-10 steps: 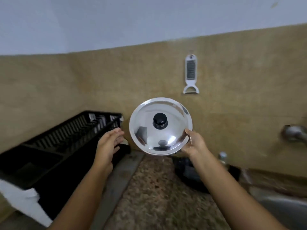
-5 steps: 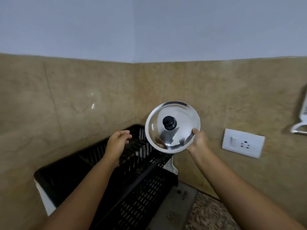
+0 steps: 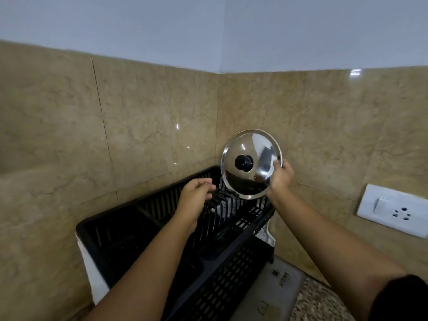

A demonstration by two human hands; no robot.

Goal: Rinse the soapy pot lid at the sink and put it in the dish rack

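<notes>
One view is all you have, from the head camera, and it shows both your hands out over the dish rack in the tiled corner. Your right hand pinches the rim of the pot lid at its right edge, thumb on the shiny domed face, holding it upright with the black knob turned toward you. The lid hangs just above the far end of the rack, its lower edge close over the slotted dividers. Your left hand hovers beside it, loosely curled and holding nothing, near those same dividers. Rinsing looks finished, since no suds show on the steel, so you seem to be at the placing step. Next, you would likely lower the lid edge-first into a slot and let go only once it leans steady. The sink is out of sight, the rack's floor is too dark to read, and whether the lid's edge already touches a divider cannot be told. A wall socket sits well apart on the right.
</notes>
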